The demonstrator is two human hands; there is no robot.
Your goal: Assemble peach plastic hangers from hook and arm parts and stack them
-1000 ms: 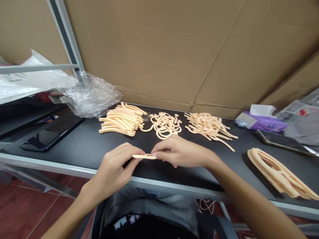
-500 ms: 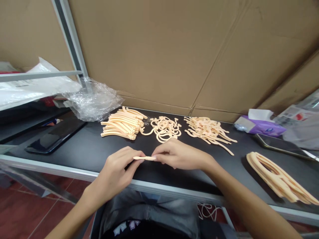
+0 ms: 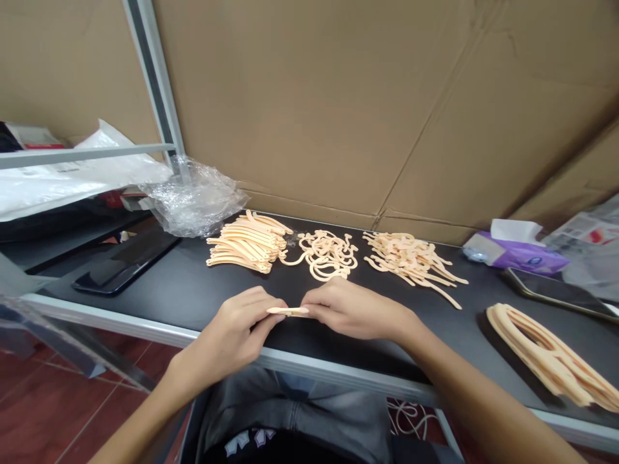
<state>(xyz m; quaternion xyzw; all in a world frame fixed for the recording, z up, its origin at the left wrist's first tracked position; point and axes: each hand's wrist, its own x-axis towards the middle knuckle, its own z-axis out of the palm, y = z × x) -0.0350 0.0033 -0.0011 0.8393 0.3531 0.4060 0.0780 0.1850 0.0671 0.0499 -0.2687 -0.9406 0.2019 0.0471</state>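
Since the earlier frame, the view has shifted slightly left, while both hands hold nearly the same position over the front of the bench (image 3: 159, 296). Left hand (image 3: 242, 322) and right hand (image 3: 353, 309) face each other, wrists apart, forearms angled inward from the lower corners. Fingers are bent; each hand pinches one end of a small pale piece (image 3: 290, 312) between thumb and fingers, the piece lying roughly level between them. Beyond the left hand lies a pile of curved slats (image 3: 249, 241); beyond the right hand, looped pieces (image 3: 329, 254) and, farther right, slender pieces (image 3: 411, 258). Well right of the right hand rests a pale stack (image 3: 551, 354).
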